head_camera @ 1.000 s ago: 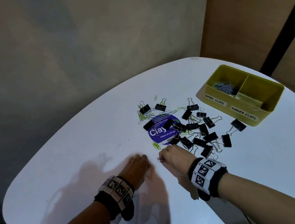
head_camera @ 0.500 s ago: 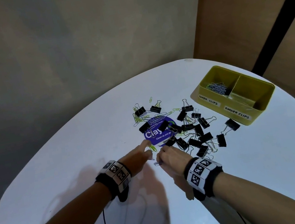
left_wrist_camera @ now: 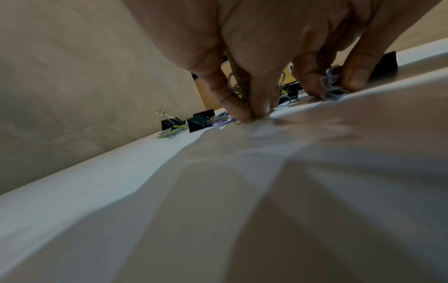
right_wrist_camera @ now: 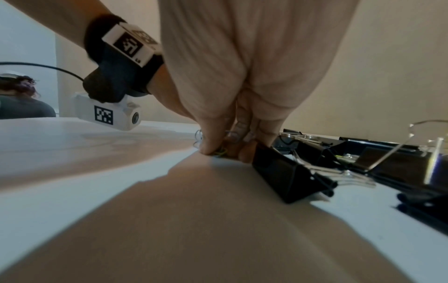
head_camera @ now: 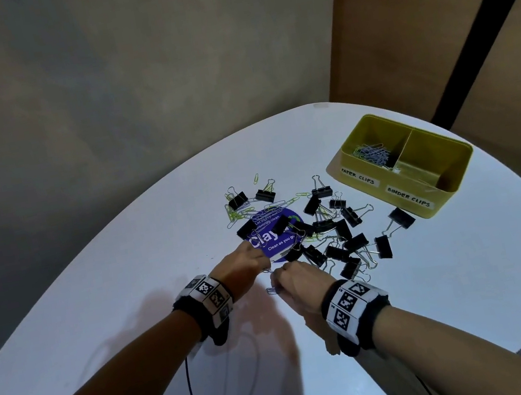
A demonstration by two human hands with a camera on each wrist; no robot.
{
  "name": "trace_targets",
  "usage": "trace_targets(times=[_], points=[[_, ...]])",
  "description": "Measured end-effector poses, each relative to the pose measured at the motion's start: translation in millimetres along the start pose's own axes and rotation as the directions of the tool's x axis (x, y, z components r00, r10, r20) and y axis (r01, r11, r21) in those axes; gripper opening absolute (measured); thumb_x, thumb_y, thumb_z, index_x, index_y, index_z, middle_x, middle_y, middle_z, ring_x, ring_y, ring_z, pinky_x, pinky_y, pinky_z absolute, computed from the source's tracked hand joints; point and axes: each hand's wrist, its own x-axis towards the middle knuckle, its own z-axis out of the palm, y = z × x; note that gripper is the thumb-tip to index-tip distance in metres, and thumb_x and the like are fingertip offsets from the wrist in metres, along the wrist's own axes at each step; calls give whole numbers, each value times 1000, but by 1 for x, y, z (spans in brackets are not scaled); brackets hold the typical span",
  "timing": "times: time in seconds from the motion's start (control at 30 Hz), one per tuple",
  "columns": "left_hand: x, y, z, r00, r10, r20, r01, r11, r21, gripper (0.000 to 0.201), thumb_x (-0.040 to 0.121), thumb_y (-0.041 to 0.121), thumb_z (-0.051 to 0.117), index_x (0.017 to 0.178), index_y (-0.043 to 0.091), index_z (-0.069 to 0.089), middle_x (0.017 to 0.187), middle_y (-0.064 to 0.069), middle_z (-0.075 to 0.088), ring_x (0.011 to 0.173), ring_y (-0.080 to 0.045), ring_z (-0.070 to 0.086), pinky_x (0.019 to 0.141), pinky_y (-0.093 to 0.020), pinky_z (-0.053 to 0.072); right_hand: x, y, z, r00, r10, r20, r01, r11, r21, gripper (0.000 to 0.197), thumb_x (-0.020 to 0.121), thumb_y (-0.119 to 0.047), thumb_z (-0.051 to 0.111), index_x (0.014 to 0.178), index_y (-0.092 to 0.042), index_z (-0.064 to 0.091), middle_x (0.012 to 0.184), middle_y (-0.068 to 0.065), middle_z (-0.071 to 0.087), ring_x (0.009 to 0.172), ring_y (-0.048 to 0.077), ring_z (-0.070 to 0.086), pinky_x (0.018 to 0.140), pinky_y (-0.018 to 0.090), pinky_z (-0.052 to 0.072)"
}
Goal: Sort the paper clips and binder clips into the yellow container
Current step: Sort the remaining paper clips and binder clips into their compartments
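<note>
Step in hand: gathering loose paper clips off the desk at the near edge of the pile, both hands working side by side.
Left hand: fingertips pressed down together on the desk, pinching a few wire paper clips; the left wrist view shows silver loops between thumb and fingers.
Right hand: curled over, thumb and fingers nipping a small bunch of paper clips against the desk, just beside a black binder clip.
Yellow container: far right on the desk, well apart from the hands; left compartment labelled for paper clips holds a heap of silver ones, right compartment labelled for binder clips looks bare.
Pile: black binder clips and green and silver paper clips spread over and around a round blue sticker, between the hands and the container.
Progress: early, I judge; no binder clips are sorted yet.
Next move: lift the pinched clips clear without snagging neighbours, then carry them right and far to the left compartment.
Change from earlier: both hands have moved farther in, from the bare desk short of the pile to its near edge; the left now reaches the sticker.
</note>
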Motion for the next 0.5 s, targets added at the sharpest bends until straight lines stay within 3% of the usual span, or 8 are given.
trace_targets(times=[0.23,0.27,0.33,0.4,0.43,0.5], points=[[2,17,-7,997,-71,33,67,992,109,31,53,-5,82,68,13,62,64,-6,63,54,-22,59,44,-24,51,0,-5,9,1000,-7,-7,6,999,-48,27,98,-18,41,115,-6,58,112,16,62,103,34,58,90,42,47],[4,21,-9,995,-88,45,81,987,140,28,55,-4,81,70,12,62,66,-6,63,56,-22,61,48,-23,51,0,-6,10,1000,13,2,-13,999,-34,27,96,-15,42,117,-7,58,113,15,61,105,33,57,92,42,46],[8,29,-12,982,-127,142,111,987,113,18,77,-4,62,92,6,63,89,-15,65,81,-29,63,70,-30,50,-1,-7,11,997,72,4,-72,997,34,30,96,-15,42,121,-8,56,116,15,62,108,33,57,95,41,44],[7,28,-11,957,-206,204,207,978,19,27,88,-2,43,109,6,58,108,-15,61,102,-31,57,87,-35,44,-4,-4,12,994,110,17,-111,988,106,32,98,-17,40,124,-6,55,119,18,60,112,34,55,97,42,44],[6,27,-13,943,-254,213,277,957,-85,27,88,0,43,107,8,60,108,-13,62,101,-30,57,87,-35,44,-5,-2,12,993,117,22,-119,982,144,32,98,-16,40,124,-5,54,119,20,59,113,34,54,96,41,44],[5,24,-17,923,-332,193,376,884,-279,19,85,2,50,92,11,65,90,-7,66,84,-23,60,79,-28,46,-10,2,9,994,108,18,-110,963,247,27,96,-12,44,119,-3,56,117,20,58,112,33,54,90,39,46]])
